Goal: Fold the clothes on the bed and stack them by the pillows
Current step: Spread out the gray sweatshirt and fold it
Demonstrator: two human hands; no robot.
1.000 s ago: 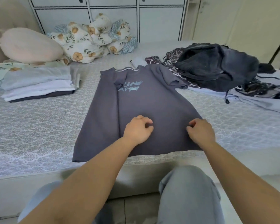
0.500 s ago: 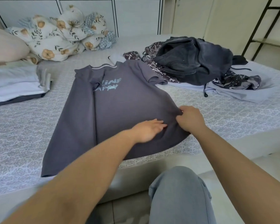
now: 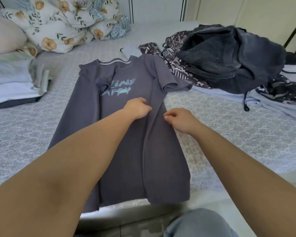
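A grey-purple T-shirt [image 3: 161,168] with pale blue lettering lies face up on the bed [image 3: 246,142], collar away from me. Its left side is folded inward, and its right side is folded over along a long crease. My left hand [image 3: 138,108] sits on the shirt just below the lettering, fingers curled onto the fabric at the crease. Beside it, my right hand [image 3: 179,119] pinches the shirt's folded right edge. A stack of folded clothes [image 3: 10,79] lies at the left next to a pink pillow [image 3: 3,35].
A heap of unfolded dark and patterned clothes [image 3: 229,53] covers the bed's far right. A bundled floral duvet [image 3: 67,23] sits at the back against white cabinet doors. My knee [image 3: 198,224] in grey trousers is below the bed's front edge.
My right hand has carried the shirt's right side inward over the body, making it narrower. Both hands have moved up from the hem towards the lettering, and the camera has leaned closer.
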